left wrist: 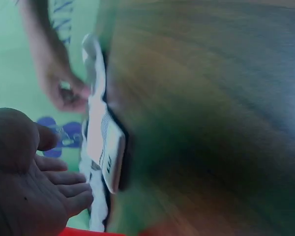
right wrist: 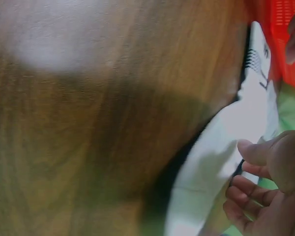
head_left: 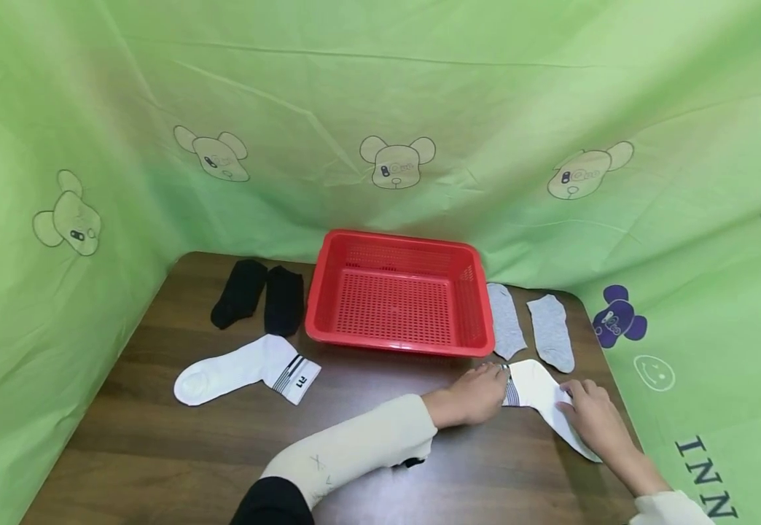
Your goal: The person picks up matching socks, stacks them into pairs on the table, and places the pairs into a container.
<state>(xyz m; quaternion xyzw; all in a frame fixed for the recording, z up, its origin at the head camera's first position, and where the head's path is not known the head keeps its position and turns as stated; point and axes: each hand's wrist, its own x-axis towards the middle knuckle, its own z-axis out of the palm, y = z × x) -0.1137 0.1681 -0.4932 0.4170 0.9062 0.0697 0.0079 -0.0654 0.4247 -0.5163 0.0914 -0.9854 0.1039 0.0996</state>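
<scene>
A white sock (head_left: 541, 390) with dark stripes at its cuff lies on the right of the table. My left hand (head_left: 479, 394) is beside the cuff, its fingers relaxed; in the left wrist view a gap shows between them and the cuff (left wrist: 113, 162). At the foot part, my right hand (head_left: 593, 415) touches the sock's edge with its thumb. Its other fingers are loosely bent beside the sock (right wrist: 226, 132), with no cloth gripped between them in the right wrist view. A matching white sock (head_left: 229, 372) lies at the left.
A red plastic basket (head_left: 400, 346) stands at the back middle. Two black socks (head_left: 241, 292) lie left of it. To its right are two grey socks (head_left: 551, 332), one against the basket. Green printed cloth (head_left: 393, 95) hangs behind and beside the brown table (head_left: 157, 452).
</scene>
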